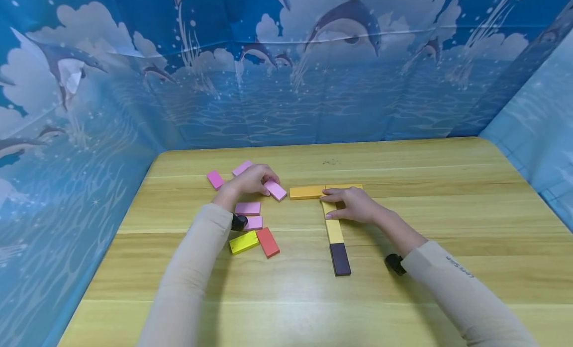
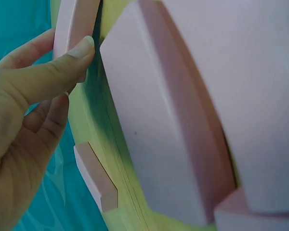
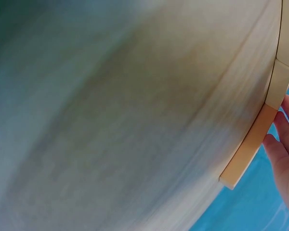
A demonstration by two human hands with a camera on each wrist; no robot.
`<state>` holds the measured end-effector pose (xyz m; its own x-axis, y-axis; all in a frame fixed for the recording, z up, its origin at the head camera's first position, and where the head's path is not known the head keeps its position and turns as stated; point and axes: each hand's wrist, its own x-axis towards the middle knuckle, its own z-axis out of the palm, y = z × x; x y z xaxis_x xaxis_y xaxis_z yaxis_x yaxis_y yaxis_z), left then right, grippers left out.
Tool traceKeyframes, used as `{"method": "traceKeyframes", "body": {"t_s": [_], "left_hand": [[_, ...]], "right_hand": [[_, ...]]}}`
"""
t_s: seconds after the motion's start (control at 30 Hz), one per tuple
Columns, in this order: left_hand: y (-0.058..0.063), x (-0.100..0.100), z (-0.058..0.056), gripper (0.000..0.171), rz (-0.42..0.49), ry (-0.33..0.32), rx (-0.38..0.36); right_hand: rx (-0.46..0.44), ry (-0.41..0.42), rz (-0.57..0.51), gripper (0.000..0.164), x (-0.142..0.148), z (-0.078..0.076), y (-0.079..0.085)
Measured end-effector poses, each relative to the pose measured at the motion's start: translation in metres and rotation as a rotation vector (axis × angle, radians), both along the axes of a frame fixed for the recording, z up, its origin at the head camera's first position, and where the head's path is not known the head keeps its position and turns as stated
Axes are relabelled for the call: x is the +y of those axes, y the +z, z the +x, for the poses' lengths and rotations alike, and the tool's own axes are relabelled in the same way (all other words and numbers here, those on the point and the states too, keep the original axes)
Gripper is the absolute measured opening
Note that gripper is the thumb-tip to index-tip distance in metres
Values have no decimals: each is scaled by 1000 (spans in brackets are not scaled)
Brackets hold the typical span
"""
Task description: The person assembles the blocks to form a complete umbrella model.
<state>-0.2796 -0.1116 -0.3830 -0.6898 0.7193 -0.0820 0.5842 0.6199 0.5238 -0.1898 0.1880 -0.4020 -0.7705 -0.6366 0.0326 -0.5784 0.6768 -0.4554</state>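
Observation:
My left hand (image 1: 256, 179) pinches a pink block (image 1: 275, 190) between thumb and fingers; the left wrist view has the same block (image 2: 76, 29) at its top. To its right, an orange block (image 1: 306, 192) joins another along a row. From that row a line of pale yellow blocks (image 1: 334, 231) runs toward the near edge, ending in a dark purple block (image 1: 340, 260). Over the corner of the two lines, my right hand (image 1: 355, 204) rests its extended fingers on the blocks. In the right wrist view, fingertips touch the side of an orange block (image 3: 250, 147).
Loose pink blocks lie around the left hand, including one at the far left (image 1: 215, 179) and one nearer (image 1: 248, 208). A yellow block (image 1: 243, 242) and a red block (image 1: 268, 242) touch below them. A dolphin-print curtain (image 1: 268, 98) borders the wooden table (image 1: 425, 188).

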Motion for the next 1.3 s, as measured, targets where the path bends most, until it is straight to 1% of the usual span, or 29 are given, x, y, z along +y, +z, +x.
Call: {"method": "traceKeyframes", "body": {"t_s": [0.13,0.27,0.37,0.6,0.7,0.8,1.1,1.3], "left_hand": [[0,4,0,32,-23,-27,41],[1,8,1,33,-54,-22,51],[0,10,1,34,-75,-10,44],[0,15,2,39,-83,15,-5],[0,16,1,40,-92,29,-11],[0,18,1,41,-89,33,-11],[-2,22,0,42,-42,2,-7],[0,25,-1,45,-45,-18,11]], "right_hand": [[-1,-1,-2,54,0,0,0],[4,0,1,54,0,1,1],[5,1,3,54,0,0,0],[0,0,6,54,0,0,0],[-4,0,7,54,0,1,0],[-9,-2,6,54,0,1,1],[-4,2,6,53,0,1,0],[-7,3,10,54,0,0,1]]}}
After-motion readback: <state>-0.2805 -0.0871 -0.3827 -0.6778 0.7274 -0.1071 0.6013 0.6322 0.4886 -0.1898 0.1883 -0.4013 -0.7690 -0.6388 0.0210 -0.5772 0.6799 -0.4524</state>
